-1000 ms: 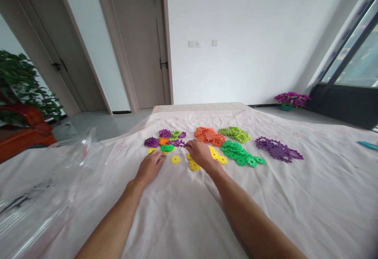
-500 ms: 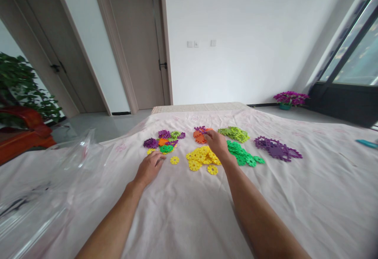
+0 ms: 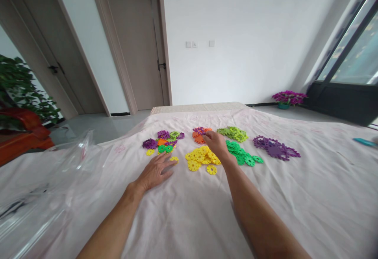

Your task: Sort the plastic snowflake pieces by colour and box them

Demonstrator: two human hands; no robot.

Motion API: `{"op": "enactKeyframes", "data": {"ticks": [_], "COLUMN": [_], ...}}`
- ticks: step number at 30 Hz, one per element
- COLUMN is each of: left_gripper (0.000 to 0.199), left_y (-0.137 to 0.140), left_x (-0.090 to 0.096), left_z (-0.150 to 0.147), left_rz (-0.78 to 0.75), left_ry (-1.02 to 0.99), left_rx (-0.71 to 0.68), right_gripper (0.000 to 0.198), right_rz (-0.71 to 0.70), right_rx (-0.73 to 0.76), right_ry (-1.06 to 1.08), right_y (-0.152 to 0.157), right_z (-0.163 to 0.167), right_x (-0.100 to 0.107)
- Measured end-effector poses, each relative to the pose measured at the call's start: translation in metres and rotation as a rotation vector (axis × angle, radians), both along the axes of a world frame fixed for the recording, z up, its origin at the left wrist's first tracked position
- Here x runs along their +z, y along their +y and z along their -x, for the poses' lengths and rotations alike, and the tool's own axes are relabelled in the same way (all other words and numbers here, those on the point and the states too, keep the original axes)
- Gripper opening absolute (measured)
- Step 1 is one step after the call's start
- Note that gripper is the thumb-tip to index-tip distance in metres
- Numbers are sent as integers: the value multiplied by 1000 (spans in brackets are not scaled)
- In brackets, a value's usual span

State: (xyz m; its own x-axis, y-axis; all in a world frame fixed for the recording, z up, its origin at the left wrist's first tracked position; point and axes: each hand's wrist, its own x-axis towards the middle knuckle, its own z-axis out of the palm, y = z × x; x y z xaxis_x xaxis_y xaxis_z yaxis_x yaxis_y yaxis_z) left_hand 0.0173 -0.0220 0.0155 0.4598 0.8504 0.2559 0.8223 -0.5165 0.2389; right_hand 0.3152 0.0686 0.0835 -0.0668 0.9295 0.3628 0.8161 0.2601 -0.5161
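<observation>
My left hand [image 3: 155, 171] lies palm down with its fingers spread. Its fingertips reach a loose yellow notched disc [image 3: 174, 159] and the near edge of a mixed heap, where green discs [image 3: 165, 148], an orange piece [image 3: 162, 142] and purple pieces [image 3: 150, 144] lie. Over the orange pile [image 3: 198, 138], my right hand [image 3: 217, 144] is closed in a pinch on a purple toothed piece [image 3: 199, 130]. Just below that hand spreads a pile of yellow discs [image 3: 201, 156]. A green disc pile [image 3: 239, 153] sits to its right, partly behind my wrist.
Light green pieces [image 3: 234, 133] lie farther back, and a purple pile [image 3: 274, 148] is to the right. Crumpled clear plastic [image 3: 59, 184] covers the left of the cloth [image 3: 189, 219]. A blue object [image 3: 364, 142] rests at the right edge.
My left hand has shifted right and its fingers have spread, now reaching the loose yellow disc. My right hand keeps its pinch over the orange pile, with the purple piece slightly lower.
</observation>
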Motion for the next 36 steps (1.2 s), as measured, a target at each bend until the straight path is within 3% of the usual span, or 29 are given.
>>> {"op": "enactKeyframes", "data": {"ticks": [12,20,25,36], "left_gripper": [40,40,41,42], "left_y": [7,9,10,12], "left_x": [-4,-8,-10,-15], "left_z": [-1,1,1,2], "left_rz": [-84,-102,-90,-101], "left_ry": [-33,-23,-25,-8], "left_rx": [77,95,112,101], "right_gripper": [24,23,30,40], "right_rz": [-30,-161,-269,-327], "right_rx": [15,-3,-194,-746], "right_ry": [-61,-137,-20,369], "right_y": [2,10,14,24], "right_z": [-7,-63,-117,-225], "right_x": [-5,-17,-23,-77]}}
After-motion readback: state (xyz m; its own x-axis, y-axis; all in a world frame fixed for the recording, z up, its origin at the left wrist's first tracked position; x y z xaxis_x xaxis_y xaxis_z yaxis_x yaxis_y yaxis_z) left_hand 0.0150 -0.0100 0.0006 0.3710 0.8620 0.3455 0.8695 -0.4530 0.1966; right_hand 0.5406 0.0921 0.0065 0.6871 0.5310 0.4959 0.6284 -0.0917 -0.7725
